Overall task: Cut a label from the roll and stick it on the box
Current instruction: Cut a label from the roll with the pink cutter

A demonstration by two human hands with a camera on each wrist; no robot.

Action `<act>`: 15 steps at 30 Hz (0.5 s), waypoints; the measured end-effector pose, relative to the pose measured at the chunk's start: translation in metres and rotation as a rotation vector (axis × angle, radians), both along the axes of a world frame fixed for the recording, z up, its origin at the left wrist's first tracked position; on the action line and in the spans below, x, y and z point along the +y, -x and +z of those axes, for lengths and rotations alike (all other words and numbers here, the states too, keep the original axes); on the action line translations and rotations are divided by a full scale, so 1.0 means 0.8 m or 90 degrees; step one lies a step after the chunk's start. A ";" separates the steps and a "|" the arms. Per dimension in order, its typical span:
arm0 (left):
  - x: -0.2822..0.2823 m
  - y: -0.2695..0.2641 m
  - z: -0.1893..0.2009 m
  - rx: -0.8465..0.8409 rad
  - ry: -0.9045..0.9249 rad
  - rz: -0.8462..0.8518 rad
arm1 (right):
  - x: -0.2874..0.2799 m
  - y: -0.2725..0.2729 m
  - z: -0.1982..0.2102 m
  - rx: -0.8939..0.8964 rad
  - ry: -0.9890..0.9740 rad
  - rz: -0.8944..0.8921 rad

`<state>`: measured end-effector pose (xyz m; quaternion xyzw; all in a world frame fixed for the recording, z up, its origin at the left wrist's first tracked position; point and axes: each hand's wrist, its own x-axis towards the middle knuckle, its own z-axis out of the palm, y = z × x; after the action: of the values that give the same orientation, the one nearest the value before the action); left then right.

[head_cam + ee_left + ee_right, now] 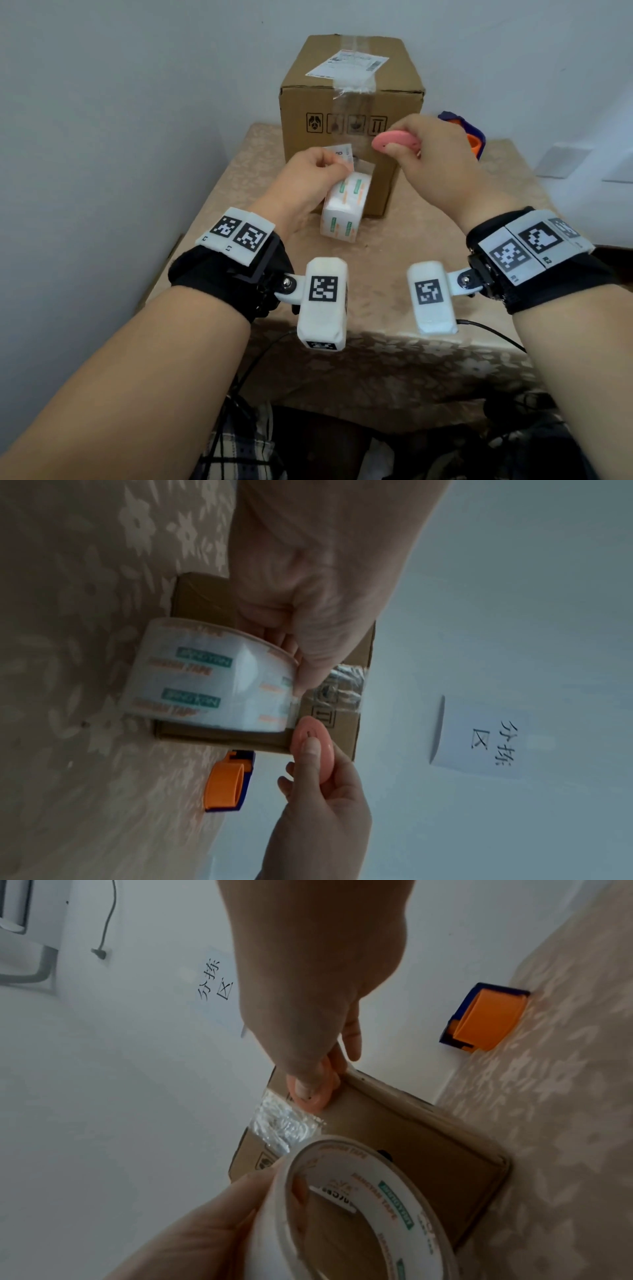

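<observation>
A brown cardboard box [349, 113] stands at the back of the table, with a shipping label on top. In front of it is a white label roll [346, 209] printed in green and orange. My left hand [334, 164] grips the roll [212, 677] at its upper edge, a finger reaching inside the core [298, 1191]. A short free end [342, 152] sticks up above the fingers. My right hand [400, 147] pinches a small pink cutter [394, 140] just right of that end, close to the box's front face. The cutter [311, 745] shows no blade.
An orange and blue tape dispenser [474, 137] lies right of the box by the wall. The table [445, 240] has a beige flowered cloth. A paper sign [479, 737] hangs on the wall. Black cables [493, 332] run along the near edge.
</observation>
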<state>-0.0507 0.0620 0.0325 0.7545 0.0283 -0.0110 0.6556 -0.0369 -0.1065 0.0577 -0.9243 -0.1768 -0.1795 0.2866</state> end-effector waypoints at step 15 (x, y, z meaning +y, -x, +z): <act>-0.129 -0.002 0.001 -0.122 -0.165 -0.226 | -0.120 0.000 -0.025 0.042 -0.063 -0.203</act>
<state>-0.0493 -0.0414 0.0330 0.8231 -0.1660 -0.0511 0.5407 -0.0372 -0.2026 0.0379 -0.9307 -0.0090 -0.2007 0.3056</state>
